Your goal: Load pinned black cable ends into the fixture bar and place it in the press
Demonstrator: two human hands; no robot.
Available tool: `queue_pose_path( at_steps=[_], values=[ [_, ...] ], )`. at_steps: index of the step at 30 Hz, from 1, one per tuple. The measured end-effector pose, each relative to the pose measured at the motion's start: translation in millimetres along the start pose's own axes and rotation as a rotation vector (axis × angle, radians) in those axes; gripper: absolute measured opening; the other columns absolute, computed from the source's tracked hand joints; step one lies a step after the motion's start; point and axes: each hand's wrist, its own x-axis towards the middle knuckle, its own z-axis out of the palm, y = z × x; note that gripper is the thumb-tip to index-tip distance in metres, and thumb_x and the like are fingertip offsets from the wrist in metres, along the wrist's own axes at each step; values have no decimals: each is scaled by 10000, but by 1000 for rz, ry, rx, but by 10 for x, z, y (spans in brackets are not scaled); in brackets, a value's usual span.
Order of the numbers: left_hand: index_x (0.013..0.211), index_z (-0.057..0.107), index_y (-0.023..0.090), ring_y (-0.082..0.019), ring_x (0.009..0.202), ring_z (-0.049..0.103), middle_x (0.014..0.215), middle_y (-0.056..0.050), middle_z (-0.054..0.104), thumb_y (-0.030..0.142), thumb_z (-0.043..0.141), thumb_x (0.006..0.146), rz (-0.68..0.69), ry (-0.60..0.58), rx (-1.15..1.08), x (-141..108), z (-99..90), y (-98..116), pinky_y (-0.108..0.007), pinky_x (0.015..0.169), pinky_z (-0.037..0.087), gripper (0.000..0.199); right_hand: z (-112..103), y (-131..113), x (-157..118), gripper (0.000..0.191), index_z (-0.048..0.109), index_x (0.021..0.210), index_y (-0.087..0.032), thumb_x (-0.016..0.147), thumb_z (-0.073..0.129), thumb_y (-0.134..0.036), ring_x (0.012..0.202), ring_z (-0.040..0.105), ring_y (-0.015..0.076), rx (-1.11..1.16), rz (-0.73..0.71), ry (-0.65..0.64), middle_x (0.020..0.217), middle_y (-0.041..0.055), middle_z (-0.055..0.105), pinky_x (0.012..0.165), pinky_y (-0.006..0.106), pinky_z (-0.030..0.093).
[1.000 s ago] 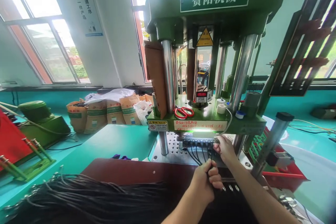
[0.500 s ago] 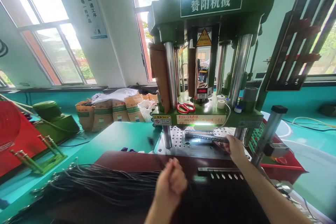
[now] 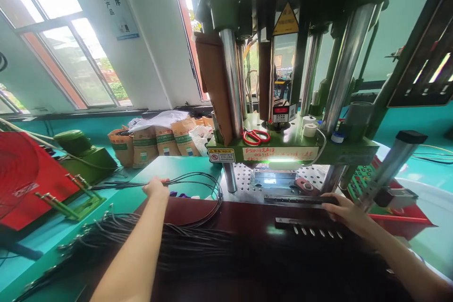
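Observation:
My left hand [image 3: 156,188] is closed around a bunch of thin black cables [image 3: 193,179], held over the green table at the left. From it the cables loop right and curve down towards the dark red tabletop. My right hand [image 3: 342,210] grips the right end of a long, dark metal bar [image 3: 295,199], which lies along the front of the press's perforated plate [image 3: 244,181]. Nearer me is a second dark bar [image 3: 288,222] with several shiny metal pins along it. A heap of black cables [image 3: 198,240] covers the left of the tabletop.
The green press [image 3: 283,144] stands ahead, its steel columns [image 3: 230,85] rising either side. Red-handled scissors [image 3: 255,137] and white rolls [image 3: 310,129] rest on its ledge. A shiny metal block [image 3: 272,178] sits beneath. Paper sacks [image 3: 157,141] stand behind the green table [image 3: 184,163].
My left hand has moved left and now carries a bunch of cables. My right hand has drawn the dark bar from under the press to the plate's front. The view has shifted closer.

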Motion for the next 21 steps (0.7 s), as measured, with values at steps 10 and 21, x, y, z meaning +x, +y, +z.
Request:
queue_pose_path(
  at_steps=[10,21],
  values=[
    [1034,492,145,-99,643,515,856,-22,534,379,482,841,-389,-46,390,197,119,-596,-249,545,455,303,11,209,113,257,653,753,-191,621,507,-355,897,590,314,-804,-381,19,896,116,648,854,475,436],
    [836,570,159,-108,606,543,692,10,577,234,610,696,-259,-768,598,-1285,172,-413,-218,568,389,163,-505,504,-233,505,660,1035,-232,613,435,-69,1034,573,290,-1226,-509,-184,1118,141,615,887,412,488]
  ],
)
